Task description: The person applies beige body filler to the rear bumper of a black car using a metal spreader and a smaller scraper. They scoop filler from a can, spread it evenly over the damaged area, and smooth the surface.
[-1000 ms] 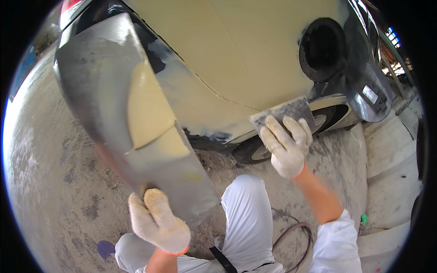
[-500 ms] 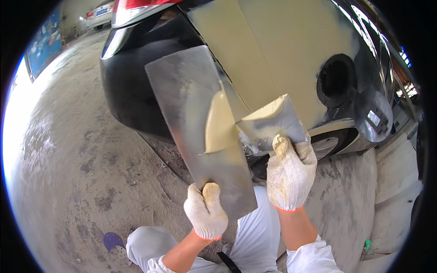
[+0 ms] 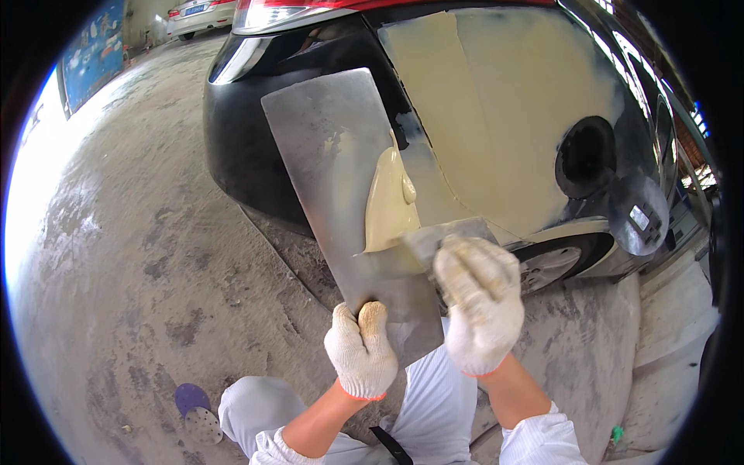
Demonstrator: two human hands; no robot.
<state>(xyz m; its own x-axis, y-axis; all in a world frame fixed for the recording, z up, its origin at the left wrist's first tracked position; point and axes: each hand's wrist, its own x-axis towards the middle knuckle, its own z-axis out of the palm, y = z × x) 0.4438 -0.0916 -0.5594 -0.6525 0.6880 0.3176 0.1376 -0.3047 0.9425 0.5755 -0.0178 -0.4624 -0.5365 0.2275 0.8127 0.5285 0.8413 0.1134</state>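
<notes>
My left hand [image 3: 361,350], in a cream knit glove, grips the lower end of a long grey metal mixing board [image 3: 314,147]. A mound of pale yellow body filler [image 3: 389,203] lies toward the board's right edge. My gloved right hand [image 3: 479,304] is closed around a wide, flat filler spreader [image 3: 453,235], its blade angled against the board beside the filler's lower end. Motion blurs the blade a little, and the fingers cover much of it. Beyond the board stands a black car's rear side panel [image 3: 496,116], coated with the same pale yellow filler.
The open round fuel filler recess [image 3: 587,157] has its flap [image 3: 638,215] hanging out at the right. A rear wheel [image 3: 552,267] shows below the panel. Sanding discs [image 3: 191,399] lie on the concrete floor [image 3: 163,294]. Farther back a white car [image 3: 203,17] is parked.
My right hand has turned over, bringing the spreader from upright with filler on its edge down onto the board. A raised blob now shows on the mound. The view has shifted slightly left.
</notes>
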